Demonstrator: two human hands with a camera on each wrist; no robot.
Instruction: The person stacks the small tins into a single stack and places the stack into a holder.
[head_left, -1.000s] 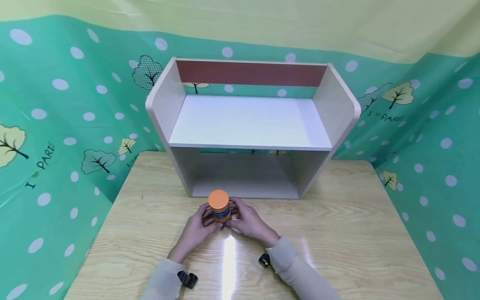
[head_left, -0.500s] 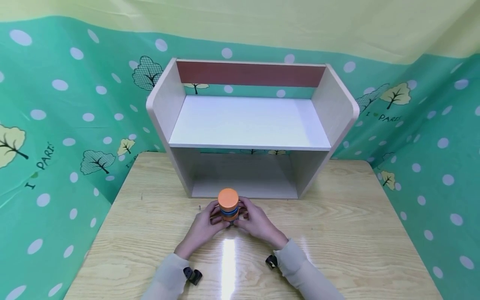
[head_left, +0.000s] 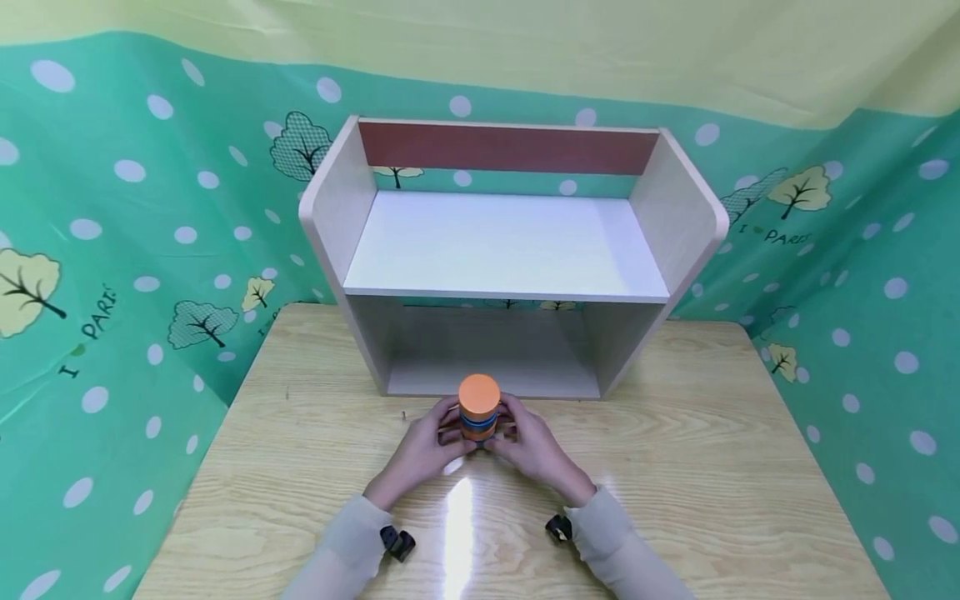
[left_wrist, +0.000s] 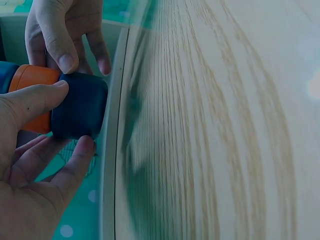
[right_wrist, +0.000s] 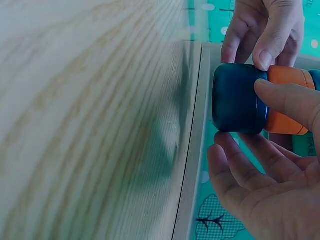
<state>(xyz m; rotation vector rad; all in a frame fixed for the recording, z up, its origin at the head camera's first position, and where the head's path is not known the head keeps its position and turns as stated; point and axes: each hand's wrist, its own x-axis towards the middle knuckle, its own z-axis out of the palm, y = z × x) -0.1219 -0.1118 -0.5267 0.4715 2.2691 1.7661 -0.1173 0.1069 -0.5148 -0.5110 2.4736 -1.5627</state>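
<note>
Between both hands stands an upright stack of round orange and dark blue containers (head_left: 478,396), with a flat orange top in the head view. Its lowest piece is a dark blue container (left_wrist: 81,107) with rounded edges; an orange piece (right_wrist: 286,100) sits directly above. My left hand (head_left: 423,450) grips the stack from the left, thumb on the near side and fingers round behind. From the right, my right hand (head_left: 534,450) holds it the same way, the two thumbs close together low on the stack. The stack's underside is close over the tabletop in the wrist views.
Just beyond the hands is a white two-tier shelf (head_left: 502,250) with tall side panels and a brown back strip. It stands at the back of the light wooden table (head_left: 712,467). A green dotted curtain (head_left: 112,333) hangs behind and along both sides.
The stack has moved to the right in the head view, both hands travelling with it and keeping their hold.
</note>
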